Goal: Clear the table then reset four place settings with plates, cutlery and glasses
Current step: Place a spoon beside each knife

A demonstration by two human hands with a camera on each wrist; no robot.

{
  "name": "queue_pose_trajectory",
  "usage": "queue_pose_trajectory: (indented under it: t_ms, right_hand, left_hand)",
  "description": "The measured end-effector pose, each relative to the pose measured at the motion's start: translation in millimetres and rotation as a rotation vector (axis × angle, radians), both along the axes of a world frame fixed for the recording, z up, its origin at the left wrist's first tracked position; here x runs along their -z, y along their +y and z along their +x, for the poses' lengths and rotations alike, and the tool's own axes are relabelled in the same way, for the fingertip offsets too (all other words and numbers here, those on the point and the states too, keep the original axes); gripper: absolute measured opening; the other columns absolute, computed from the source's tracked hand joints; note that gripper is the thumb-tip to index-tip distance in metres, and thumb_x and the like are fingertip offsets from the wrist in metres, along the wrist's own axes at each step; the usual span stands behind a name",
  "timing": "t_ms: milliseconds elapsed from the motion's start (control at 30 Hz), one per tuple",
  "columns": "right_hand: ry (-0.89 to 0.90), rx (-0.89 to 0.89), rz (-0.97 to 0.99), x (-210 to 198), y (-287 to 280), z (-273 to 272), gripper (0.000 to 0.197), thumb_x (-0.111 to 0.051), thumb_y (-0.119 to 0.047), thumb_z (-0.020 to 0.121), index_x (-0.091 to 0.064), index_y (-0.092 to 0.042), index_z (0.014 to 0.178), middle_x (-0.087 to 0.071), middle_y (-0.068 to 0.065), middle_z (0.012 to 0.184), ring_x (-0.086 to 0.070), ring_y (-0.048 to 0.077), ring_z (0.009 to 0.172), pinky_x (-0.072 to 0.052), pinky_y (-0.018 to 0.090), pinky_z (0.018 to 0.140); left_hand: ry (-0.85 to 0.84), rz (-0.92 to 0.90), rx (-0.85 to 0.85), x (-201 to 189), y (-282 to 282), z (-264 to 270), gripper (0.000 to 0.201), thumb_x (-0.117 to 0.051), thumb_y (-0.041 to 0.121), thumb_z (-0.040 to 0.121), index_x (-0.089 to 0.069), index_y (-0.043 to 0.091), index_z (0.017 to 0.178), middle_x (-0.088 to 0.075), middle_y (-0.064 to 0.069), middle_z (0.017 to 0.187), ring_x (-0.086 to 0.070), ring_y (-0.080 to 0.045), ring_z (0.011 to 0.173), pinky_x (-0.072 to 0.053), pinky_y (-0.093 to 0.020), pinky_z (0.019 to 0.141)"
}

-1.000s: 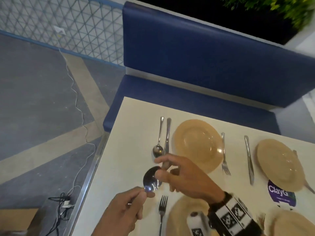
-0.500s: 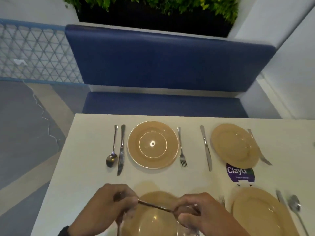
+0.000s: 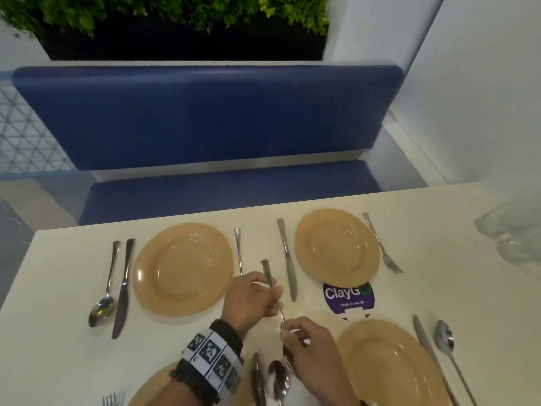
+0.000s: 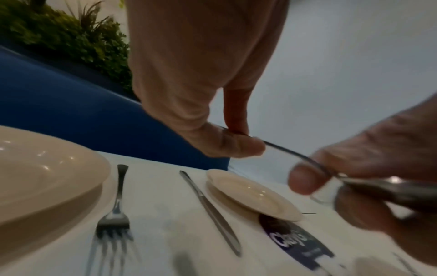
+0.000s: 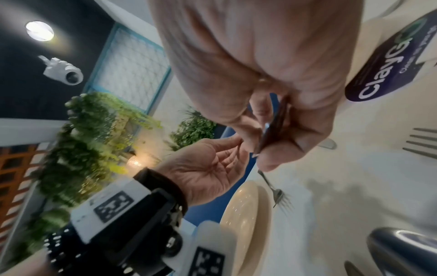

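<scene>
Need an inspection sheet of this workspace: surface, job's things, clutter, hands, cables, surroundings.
Surface: white table, in use.
Job's things: four tan plates, far left, far right, near right, near left part hidden; cutlery beside each; held spoon above the table; stacked glasses at the right edge, blurred.
Clutter: purple ClayGo sticker.
Hands: left hand and right hand both pinch the held spoon.
Cables: nothing seen.
Surroundings: blue bench, plants, white wall.
</scene>
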State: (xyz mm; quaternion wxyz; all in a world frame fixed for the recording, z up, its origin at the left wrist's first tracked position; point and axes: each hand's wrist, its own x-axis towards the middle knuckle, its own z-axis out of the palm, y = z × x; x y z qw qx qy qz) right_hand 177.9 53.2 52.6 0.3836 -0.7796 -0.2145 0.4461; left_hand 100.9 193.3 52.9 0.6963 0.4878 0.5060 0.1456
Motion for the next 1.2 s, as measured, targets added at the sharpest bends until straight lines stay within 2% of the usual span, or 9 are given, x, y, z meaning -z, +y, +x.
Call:
queue_pose_trajectory:
  t_ms: [133,367,467,567,667,800,867,967,1200]
  right_hand:
    - [0.196,0.210,0.020,22.6,31.0,22.7,0.008,-0.065,-0.005,0.088,-0.066,-0.010,0.093,-0.068,0.010,0.072,-0.056,0.018,0.052,-0.049,0.028,0.051]
    - [0.133,0.325,-0.041,67.5,83.7,28.2,0.015,-0.071,-0.017,0.079,-0.061,-0.020,0.090,-0.070,0.007,0.093,-0.070,0.027,0.073,-0.053,0.028,0.048]
    - [0.117,0.331,-0.049,77.1,90.1,29.1,0.020,-0.067,-0.023,0.076,-0.059,-0.023,0.094,-0.070,0.004,0.090,-0.071,0.024,0.079,-0.062,0.042,0.069]
    - [0.056,0.286,-0.049,76.3,89.3,28.1,0.022,-0.061,-0.031,0.075,-0.054,-0.030,0.096,-0.068,0.000,0.092,-0.069,0.020,0.084,-0.059,0.043,0.081]
    - [0.051,0.321,-0.059,66.0,89.9,28.5,0.021,-0.066,-0.027,0.084,-0.054,-0.023,0.101,-0.068,0.000,0.093,-0.067,0.019,0.085,-0.057,0.037,0.081]
    - [0.048,0.331,-0.094,63.6,77.2,24.4,0.026,-0.066,-0.031,0.081,-0.050,-0.028,0.101,-0.071,0.000,0.091,-0.069,0.023,0.084,-0.058,0.039,0.078]
    - [0.050,0.302,-0.102,64.2,67.1,22.4,0.025,-0.066,-0.033,0.079,-0.051,-0.031,0.098,-0.072,-0.001,0.086,-0.072,0.023,0.080,-0.060,0.045,0.078]
    - [0.001,0.252,-0.101,59.7,51.5,24.3,0.010,-0.067,-0.025,0.086,-0.060,-0.027,0.091,-0.071,0.000,0.077,-0.070,0.015,0.070,-0.061,0.036,0.071]
    - [-0.168,0.173,-0.181,57.0,30.6,48.1,0.007,-0.063,-0.028,0.089,-0.069,-0.025,0.092,-0.069,-0.011,0.079,-0.067,0.007,0.078,-0.054,0.030,0.081]
  left_hand:
    - [0.145,0.049,-0.033,23.5,50.8,44.6,0.024,-0.078,0.001,0.082,-0.067,0.000,0.104,-0.071,-0.012,0.068,-0.070,-0.023,0.059,-0.064,-0.042,0.071]
    - [0.459,0.239,0.094,77.7,95.2,86.1,0.054,-0.083,0.014,0.075,-0.057,0.014,0.122,-0.069,-0.013,0.114,-0.073,-0.029,0.094,-0.063,-0.042,0.083]
    - [0.548,0.319,0.157,85.5,100.3,97.1,0.053,-0.080,0.015,0.078,-0.056,0.012,0.125,-0.062,-0.011,0.125,-0.068,-0.031,0.106,-0.060,-0.042,0.088]
    - [0.573,0.358,0.150,91.0,103.3,103.8,0.048,-0.076,0.015,0.081,-0.055,0.012,0.124,-0.065,-0.012,0.120,-0.068,-0.029,0.101,-0.060,-0.037,0.087]
    - [0.573,0.383,0.110,97.0,105.9,105.9,0.044,-0.071,0.015,0.086,-0.054,0.014,0.127,-0.068,-0.013,0.118,-0.060,-0.015,0.094,-0.040,-0.017,0.087]
    - [0.553,0.399,0.051,95.5,105.8,108.2,0.042,-0.069,0.015,0.090,-0.054,0.013,0.129,-0.068,-0.011,0.121,-0.065,-0.020,0.103,-0.024,-0.015,0.084]
    - [0.550,0.395,0.066,98.0,107.4,111.1,0.041,-0.070,0.014,0.089,-0.055,0.013,0.128,-0.068,-0.012,0.120,-0.067,-0.023,0.104,-0.031,-0.015,0.087]
    - [0.534,0.399,0.091,97.0,107.8,116.5,0.041,-0.073,0.011,0.087,-0.057,0.012,0.125,-0.067,-0.013,0.119,-0.068,-0.027,0.099,-0.055,-0.028,0.081]
    - [0.522,0.415,0.080,98.2,107.3,118.5,0.042,-0.074,0.011,0.086,-0.058,0.012,0.125,-0.067,-0.014,0.119,-0.070,-0.028,0.097,-0.061,-0.035,0.084]
